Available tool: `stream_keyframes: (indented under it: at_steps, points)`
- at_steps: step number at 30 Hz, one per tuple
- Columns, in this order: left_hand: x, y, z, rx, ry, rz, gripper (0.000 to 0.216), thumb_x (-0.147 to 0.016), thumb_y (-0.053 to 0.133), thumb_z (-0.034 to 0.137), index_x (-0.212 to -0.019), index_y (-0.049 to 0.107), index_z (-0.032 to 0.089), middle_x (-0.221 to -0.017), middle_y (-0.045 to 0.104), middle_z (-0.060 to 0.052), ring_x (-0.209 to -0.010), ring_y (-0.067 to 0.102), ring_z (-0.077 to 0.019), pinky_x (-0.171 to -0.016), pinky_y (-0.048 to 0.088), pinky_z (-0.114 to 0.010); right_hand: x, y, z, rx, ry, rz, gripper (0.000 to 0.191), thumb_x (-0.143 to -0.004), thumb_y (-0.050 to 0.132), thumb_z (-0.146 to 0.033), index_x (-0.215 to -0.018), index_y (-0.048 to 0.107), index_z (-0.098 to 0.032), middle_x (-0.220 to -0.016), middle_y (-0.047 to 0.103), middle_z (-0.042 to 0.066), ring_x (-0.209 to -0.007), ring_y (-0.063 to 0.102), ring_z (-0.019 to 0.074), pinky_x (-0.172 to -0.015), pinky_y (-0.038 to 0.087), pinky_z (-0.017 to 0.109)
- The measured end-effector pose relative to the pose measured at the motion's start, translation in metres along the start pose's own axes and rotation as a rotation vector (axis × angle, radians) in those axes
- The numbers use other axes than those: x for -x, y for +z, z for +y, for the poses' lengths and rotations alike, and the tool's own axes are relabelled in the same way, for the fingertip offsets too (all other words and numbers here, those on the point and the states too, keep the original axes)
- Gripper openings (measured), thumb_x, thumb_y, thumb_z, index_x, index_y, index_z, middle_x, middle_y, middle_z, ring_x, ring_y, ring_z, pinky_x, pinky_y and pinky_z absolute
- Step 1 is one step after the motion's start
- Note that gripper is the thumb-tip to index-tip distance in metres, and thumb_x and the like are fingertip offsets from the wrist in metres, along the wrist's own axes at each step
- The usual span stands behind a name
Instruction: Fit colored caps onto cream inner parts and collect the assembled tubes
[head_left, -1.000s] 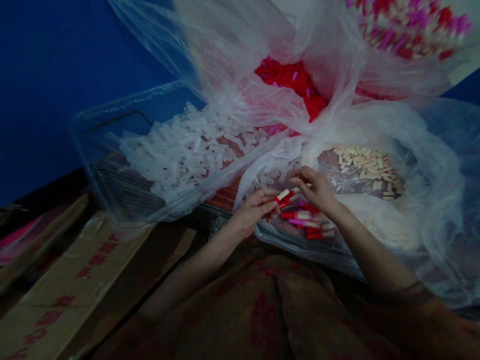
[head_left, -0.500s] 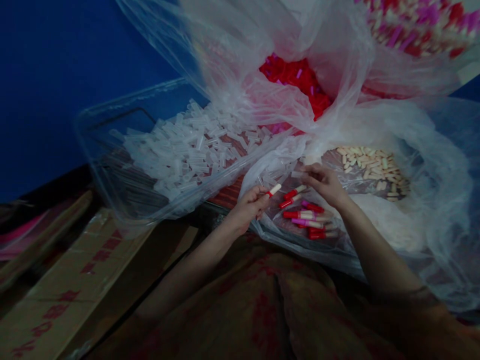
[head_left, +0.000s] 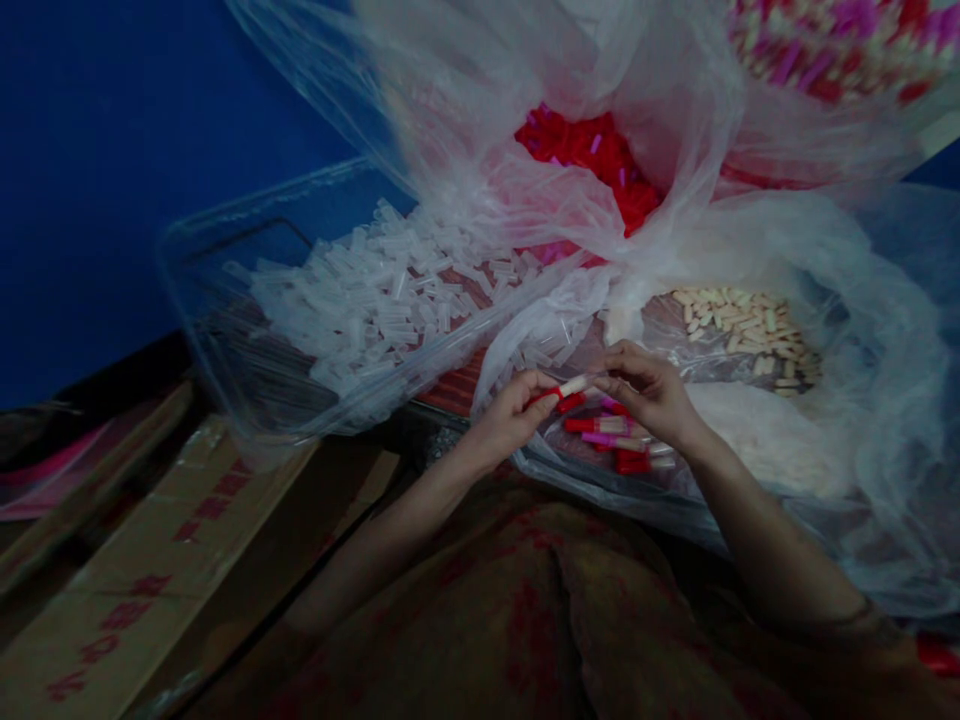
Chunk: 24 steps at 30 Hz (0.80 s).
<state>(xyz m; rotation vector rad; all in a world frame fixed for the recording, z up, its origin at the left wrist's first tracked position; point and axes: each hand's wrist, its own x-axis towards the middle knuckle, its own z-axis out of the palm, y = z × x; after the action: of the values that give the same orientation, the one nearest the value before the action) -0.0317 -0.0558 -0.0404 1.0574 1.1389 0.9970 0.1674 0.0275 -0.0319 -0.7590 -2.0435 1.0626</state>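
My left hand (head_left: pixel 514 410) pinches the red end of a small red-and-cream stick (head_left: pixel 573 385), whose cream tip points right. My right hand (head_left: pixel 654 392) is closed at that tip, its fingertips on what looks like a clear plastic tube, partly hidden by the fingers. The tube and the tip meet; how far one is over the other I cannot tell. Just below the hands lie several finished-looking sticks (head_left: pixel 611 427) with red or purple ends, on clear plastic sheeting. A few loose clear tubes (head_left: pixel 551 345) lie behind my left hand.
A clear plastic bin (head_left: pixel 255 440) at left holds many clear tubes (head_left: pixel 375 290). Cream pegs (head_left: pixel 742 325) lie in a plastic bag at right. Red and purple pieces (head_left: pixel 600 150) show in a bag behind. A cardboard box (head_left: pixel 127 590) stands at lower left.
My right hand has come down and slightly left with the clear tube, to the cream tip. My left hand has shifted a little right with the stick.
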Motion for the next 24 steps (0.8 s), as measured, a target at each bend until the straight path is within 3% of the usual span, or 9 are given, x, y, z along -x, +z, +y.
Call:
stream_keyframes:
  at_steps: [4,7,13,16,20,24]
  points:
    - [-0.001,0.003,0.000,-0.178,0.077,-0.012,0.017,-0.089,0.053,0.029,-0.100,0.051,0.016,-0.077,0.051,0.001,-0.067,0.047,-0.0108,-0.061,0.037,-0.022,0.002,0.005,-0.008,0.050,-0.069,0.000,0.013,-0.090,0.061,-0.031,-0.093,0.071,-0.022,-0.088,0.064,0.004,-0.084,0.060,0.0172,-0.074,0.048,0.031]
    - [-0.002,0.000,0.002,-0.358,0.104,-0.024,0.015,-0.092,0.049,0.030,-0.088,0.053,0.016,-0.072,0.047,0.002,-0.067,0.045,-0.0115,-0.059,0.034,-0.023,0.006,0.003,-0.010,0.121,-0.114,0.011,0.012,-0.091,0.059,-0.025,-0.095,0.069,-0.022,-0.088,0.064,0.004,-0.083,0.060,0.0168,-0.073,0.048,0.031]
    - [0.003,0.003,0.007,-0.476,0.194,0.000,0.024,-0.093,0.046,0.029,-0.075,0.053,0.015,-0.065,0.046,0.003,-0.062,0.045,-0.0116,-0.058,0.031,-0.023,0.015,0.003,-0.021,0.463,-0.265,-0.126,0.020,-0.091,0.047,-0.013,-0.103,0.063,-0.016,-0.089,0.061,0.009,-0.084,0.056,0.0211,-0.073,0.046,0.034]
    - [0.008,0.012,0.005,-0.568,0.258,0.053,0.020,-0.093,0.044,0.023,-0.078,0.056,0.015,-0.066,0.051,0.001,-0.065,0.050,-0.0133,-0.060,0.034,-0.024,0.016,0.009,-0.027,0.570,-0.219,-0.121,0.020,-0.088,0.043,-0.009,-0.093,0.062,-0.015,-0.082,0.060,0.009,-0.079,0.055,0.0220,-0.070,0.045,0.034]
    - [0.009,0.019,0.004,-0.671,0.369,0.167,0.016,-0.091,0.045,0.018,-0.088,0.060,0.014,-0.080,0.060,-0.004,-0.076,0.056,-0.0161,-0.070,0.041,-0.026,0.016,0.012,-0.033,0.515,-0.017,-0.080,0.020,-0.089,0.041,-0.011,-0.082,0.058,-0.017,-0.072,0.059,0.005,-0.067,0.056,0.0175,-0.062,0.041,0.029]
    - [0.003,0.018,0.009,-0.464,0.280,-0.011,0.020,-0.093,0.045,0.022,-0.087,0.062,0.013,-0.078,0.064,-0.003,-0.075,0.059,-0.0155,-0.067,0.045,-0.024,0.019,0.011,-0.043,0.614,-0.071,-0.104,0.019,-0.089,0.041,-0.015,-0.082,0.059,-0.017,-0.081,0.060,0.009,-0.076,0.055,0.0208,-0.067,0.041,0.031]
